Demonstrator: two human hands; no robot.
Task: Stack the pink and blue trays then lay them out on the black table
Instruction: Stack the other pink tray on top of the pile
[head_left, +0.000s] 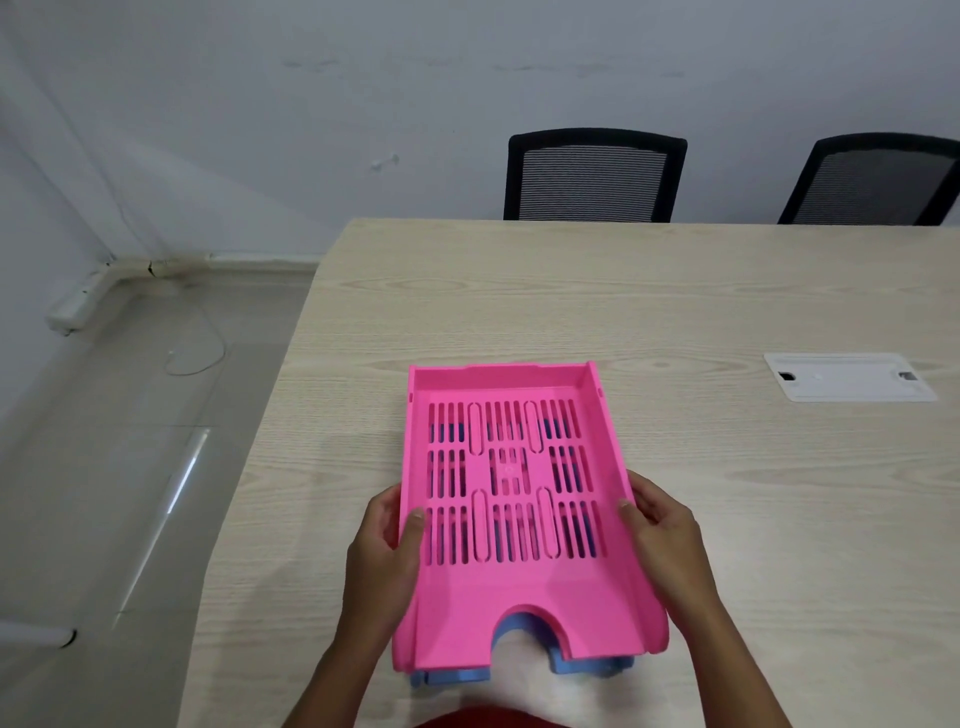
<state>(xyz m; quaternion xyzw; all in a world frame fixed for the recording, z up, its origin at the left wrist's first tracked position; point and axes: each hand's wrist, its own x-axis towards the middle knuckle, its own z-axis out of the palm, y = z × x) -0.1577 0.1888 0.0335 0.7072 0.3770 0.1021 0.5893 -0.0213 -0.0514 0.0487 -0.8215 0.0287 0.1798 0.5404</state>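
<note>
Your left hand (387, 545) and right hand (662, 535) grip the pink tray (514, 587) between them, stacked on a blue tray (519, 631); a white cable cover (849, 376) lies well beyond your right hand.

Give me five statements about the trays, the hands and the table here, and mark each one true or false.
1. The pink tray sits on top of a blue tray. True.
2. Only the left hand touches the pink tray. False: the right hand grips its other side too.
3. The table under the trays is black. False: it is light wood grain.
4. Two black mesh chairs stand at the far edge of the table. True.
5. The pink tray is full of paper. False: it is empty, with blue showing through its slots.
</note>
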